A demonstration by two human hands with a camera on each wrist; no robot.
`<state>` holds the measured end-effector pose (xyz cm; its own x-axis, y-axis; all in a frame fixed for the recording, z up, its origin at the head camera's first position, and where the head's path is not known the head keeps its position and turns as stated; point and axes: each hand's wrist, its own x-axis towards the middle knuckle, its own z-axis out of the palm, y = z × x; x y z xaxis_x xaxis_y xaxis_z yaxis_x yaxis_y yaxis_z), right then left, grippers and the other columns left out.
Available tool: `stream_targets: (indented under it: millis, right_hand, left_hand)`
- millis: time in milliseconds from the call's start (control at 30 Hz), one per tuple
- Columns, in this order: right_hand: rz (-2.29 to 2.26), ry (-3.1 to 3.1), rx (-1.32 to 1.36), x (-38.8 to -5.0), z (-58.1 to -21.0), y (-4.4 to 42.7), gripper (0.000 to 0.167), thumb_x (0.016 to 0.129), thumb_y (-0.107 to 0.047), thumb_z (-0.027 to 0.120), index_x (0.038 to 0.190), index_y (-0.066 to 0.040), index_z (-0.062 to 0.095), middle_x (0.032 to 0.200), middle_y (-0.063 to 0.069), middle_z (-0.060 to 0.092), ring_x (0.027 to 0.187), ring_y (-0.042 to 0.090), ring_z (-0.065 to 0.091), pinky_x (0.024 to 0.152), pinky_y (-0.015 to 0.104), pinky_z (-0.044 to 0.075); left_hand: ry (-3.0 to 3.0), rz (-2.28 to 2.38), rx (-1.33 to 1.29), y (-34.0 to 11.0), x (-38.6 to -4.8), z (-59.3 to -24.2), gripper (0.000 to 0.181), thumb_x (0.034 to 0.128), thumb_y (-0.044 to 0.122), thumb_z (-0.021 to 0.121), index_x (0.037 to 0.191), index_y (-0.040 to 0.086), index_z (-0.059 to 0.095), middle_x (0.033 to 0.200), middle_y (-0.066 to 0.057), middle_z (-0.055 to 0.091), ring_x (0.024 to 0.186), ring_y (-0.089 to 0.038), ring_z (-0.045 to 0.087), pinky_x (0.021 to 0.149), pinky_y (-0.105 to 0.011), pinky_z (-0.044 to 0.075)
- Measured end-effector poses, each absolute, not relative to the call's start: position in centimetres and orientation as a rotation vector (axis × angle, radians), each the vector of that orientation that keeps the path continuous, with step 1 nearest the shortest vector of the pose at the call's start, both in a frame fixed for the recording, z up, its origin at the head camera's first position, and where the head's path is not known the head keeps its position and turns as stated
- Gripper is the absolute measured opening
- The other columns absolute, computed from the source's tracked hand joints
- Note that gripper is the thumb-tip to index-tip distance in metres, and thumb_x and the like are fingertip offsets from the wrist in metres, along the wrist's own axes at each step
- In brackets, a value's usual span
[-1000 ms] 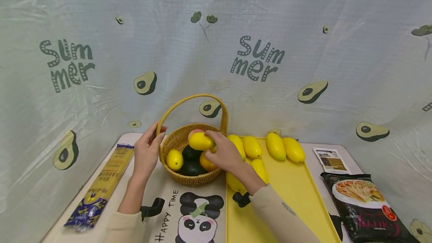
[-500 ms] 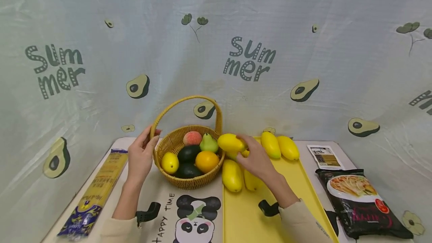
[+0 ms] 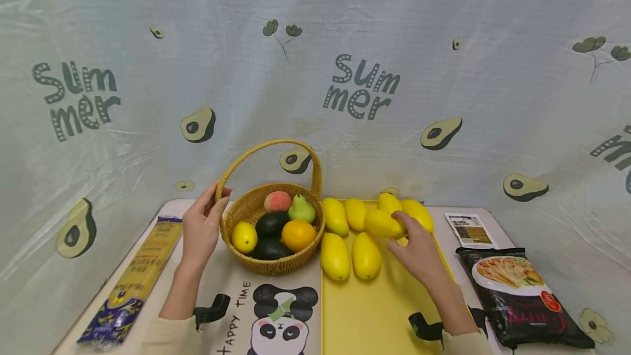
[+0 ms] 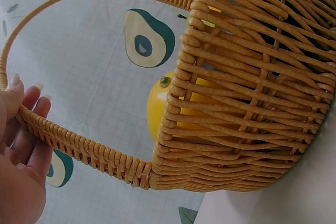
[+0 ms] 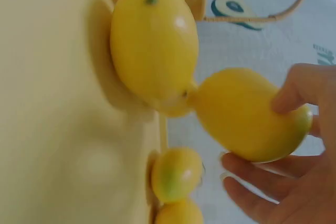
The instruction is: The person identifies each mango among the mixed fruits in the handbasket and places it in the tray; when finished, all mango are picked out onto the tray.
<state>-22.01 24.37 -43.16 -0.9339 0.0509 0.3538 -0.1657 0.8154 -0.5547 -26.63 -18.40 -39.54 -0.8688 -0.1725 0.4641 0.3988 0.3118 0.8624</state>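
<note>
My left hand (image 3: 201, 229) grips the side of the arched handle (image 3: 268, 145) of a wicker basket (image 3: 271, 269); in the left wrist view, thumb and fingers (image 4: 39, 156) lie on either side of it. Inside the basket are a peach (image 3: 277, 201), a pear (image 3: 302, 210), an orange (image 3: 298, 235), a lemon (image 3: 244, 237) and two dark avocados (image 3: 272, 224). My right hand (image 3: 419, 251) holds a yellow mango (image 3: 380, 223) by its right end, raised above the yellow tray (image 3: 367, 311). Several other mangoes (image 3: 366, 256) lie on the tray's back half.
Left of the basket lies a long pasta packet (image 3: 133, 278). A black noodle bag (image 3: 525, 295) and a small white sachet (image 3: 469, 230) are right of the tray. A panda print (image 3: 281, 325) marks the table in front, and a patterned curtain (image 3: 236, 81) hangs behind.
My right hand has carried the mango from above the basket rightward over the tray. The left hand stays on the basket handle, and the head view has shifted slightly.
</note>
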Motion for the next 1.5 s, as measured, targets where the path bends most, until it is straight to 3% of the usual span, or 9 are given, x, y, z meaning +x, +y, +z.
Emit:
stream_targets:
  millis: [467,733,867,1033,1233,1500]
  right_hand:
    - [0.564,-2.867,0.07,-21.0,-44.4,26.2,0.056,0.087,-0.017,0.066,0.14,-0.01,0.051,0.135,0.024,0.057,0.114,0.042,0.059,0.089,0.06,0.052]
    - [0.619,-2.924,0.148,-21.2,-44.1,25.9,0.059,0.085,-0.025,0.072,0.141,-0.015,0.054,0.14,0.019,0.055,0.093,0.026,0.064,0.073,0.043,0.055]
    - [0.573,-2.94,0.196,-21.2,-44.4,25.9,0.057,0.085,-0.027,0.072,0.138,-0.014,0.057,0.144,0.021,0.051,0.108,0.036,0.063,0.083,0.053,0.055]
    - [0.607,-2.922,0.273,-21.3,-44.7,26.0,0.059,0.085,-0.021,0.072,0.141,-0.012,0.056,0.153,0.023,0.04,0.134,0.048,0.045,0.1,0.063,0.046]
    - [0.631,-2.968,0.285,-21.2,-44.4,25.9,0.058,0.083,-0.018,0.069,0.14,-0.012,0.057,0.153,0.023,0.042,0.132,0.048,0.047,0.102,0.062,0.045]
    - [0.585,-3.003,0.231,-20.8,-43.5,25.1,0.056,0.084,-0.026,0.071,0.137,-0.014,0.06,0.15,0.023,0.044,0.132,0.047,0.047,0.102,0.063,0.044]
  left_hand:
    - [-2.122,-1.609,-0.186,-18.5,-26.5,-40.1,0.047,0.1031,0.025,0.053,0.149,0.019,0.047,0.13,-0.008,0.064,0.129,-0.01,0.056,0.103,-0.008,0.043]
    - [-2.112,-1.599,-0.196,-18.5,-26.7,-40.0,0.047,0.1029,0.026,0.054,0.149,0.021,0.047,0.129,-0.006,0.065,0.13,-0.014,0.056,0.104,-0.009,0.043]
    - [-2.115,-1.601,-0.19,-18.5,-26.7,-40.0,0.047,0.1029,0.025,0.054,0.149,0.021,0.047,0.13,-0.006,0.065,0.13,-0.013,0.057,0.104,-0.01,0.043]
    - [-2.122,-1.593,-0.193,-18.6,-26.7,-39.9,0.047,0.1028,0.026,0.054,0.149,0.023,0.046,0.131,-0.006,0.065,0.13,-0.014,0.056,0.104,-0.011,0.043]
    - [-2.123,-1.581,-0.202,-18.6,-26.6,-39.7,0.047,0.1027,0.027,0.054,0.149,0.023,0.046,0.13,-0.005,0.065,0.13,-0.013,0.057,0.104,-0.01,0.043]
    - [-2.125,-1.593,-0.216,-18.8,-26.6,-39.8,0.049,0.1029,0.027,0.054,0.15,0.019,0.045,0.129,-0.008,0.065,0.128,-0.011,0.057,0.103,-0.008,0.043]
